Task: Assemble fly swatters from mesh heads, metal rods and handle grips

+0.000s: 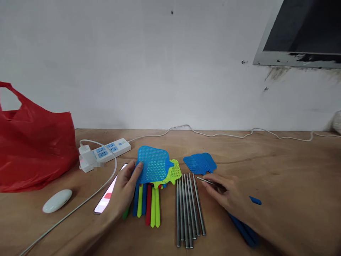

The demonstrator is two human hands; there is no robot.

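My left hand (126, 183) is closed on the edge of a blue mesh fly swatter head (153, 164), thumb on top. Beneath it lies a yellow-green swatter head (176, 170), partly covered. In my right hand (226, 190) is a thin metal rod (206, 180), its tip pointing left toward the blue head. Between the hands, several telescopic-looking metal rods (189, 213) lie side by side. Coloured handles (152, 208) in green, blue, red and yellow-green stick out below the left pile. A few blue swatter heads (199, 164) overlap beyond the rods. Blue handles (243, 229) lie partly under my right forearm.
A white power strip (121, 145) with a plugged-in charger and cable stands at the back left. A lit phone (105, 197) lies beside my left wrist, a white mouse (57, 201) farther left. A red plastic bag (34, 142) fills the left edge. A wall closes the table's back.
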